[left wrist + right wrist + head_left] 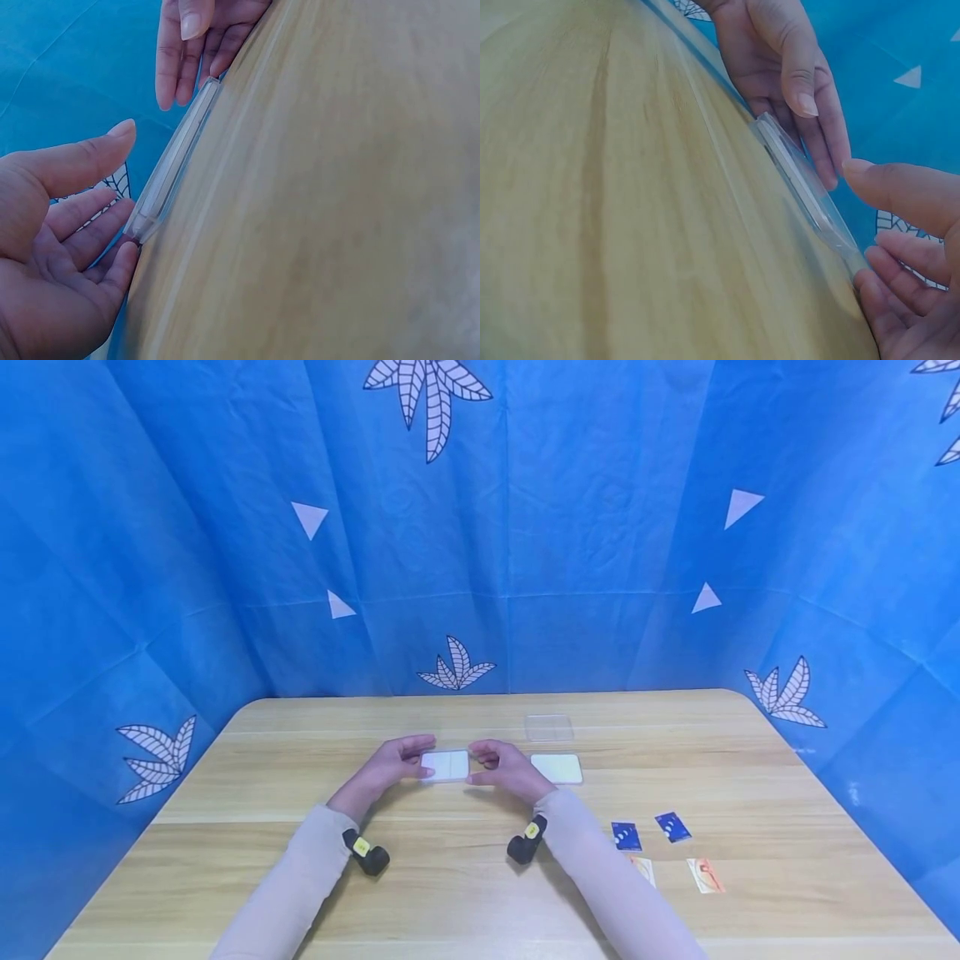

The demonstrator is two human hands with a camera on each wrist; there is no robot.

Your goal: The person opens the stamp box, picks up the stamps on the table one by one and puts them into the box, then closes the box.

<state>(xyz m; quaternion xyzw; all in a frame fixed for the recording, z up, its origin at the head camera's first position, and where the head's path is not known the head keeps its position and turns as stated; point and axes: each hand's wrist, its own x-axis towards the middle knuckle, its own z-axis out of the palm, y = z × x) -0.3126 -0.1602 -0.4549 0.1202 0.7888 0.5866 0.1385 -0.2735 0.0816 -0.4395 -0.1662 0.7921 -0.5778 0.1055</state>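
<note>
A flat clear plastic case (450,764) with a white piece inside lies on the wooden table, between the two hands. At its left end is the left hand (388,767), thumb lifted off the case; the lower fingertips are at the case's edge in the left wrist view (67,247). The right hand (512,770) curves loosely around the other end. In the right wrist view its raised thumb stands apart from the clear case (802,184), with lower fingers by the near corner. Whether the fingertips press on the case cannot be told.
Right of the hands lie a white rectangular case (557,768) and, behind it, an empty-looking transparent one (549,727). Near the right forearm are two blue cards (626,836) and two orange-and-white cards (706,876), one partly covered by the sleeve. A blue curtain (570,643) surrounds the table's back.
</note>
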